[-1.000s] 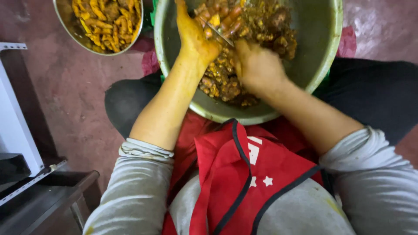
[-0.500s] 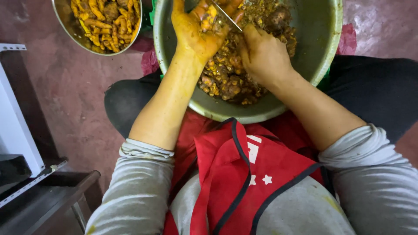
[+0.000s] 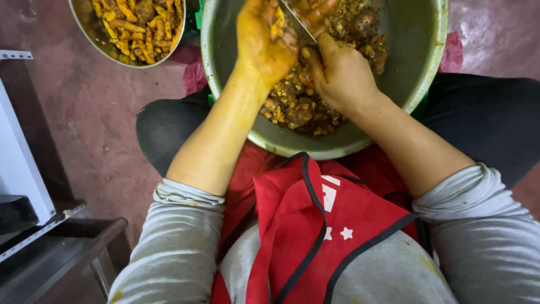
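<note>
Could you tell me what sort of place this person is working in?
Probably an informal food-preparation spot at floor level: a large metal bowl of brownish roots sits at the knees, a smaller bowl of yellow peeled pieces rests on the worn reddish floor, and the person wears a red apron.

Packages, signs, screens: none on view. Printed marks: one white emblem (image 3: 331, 197) on the red apron (image 3: 298, 225), centre chest, a blocky patch with two small white stars just below; partly folded under, so its full shape cannot be made out.
</note>
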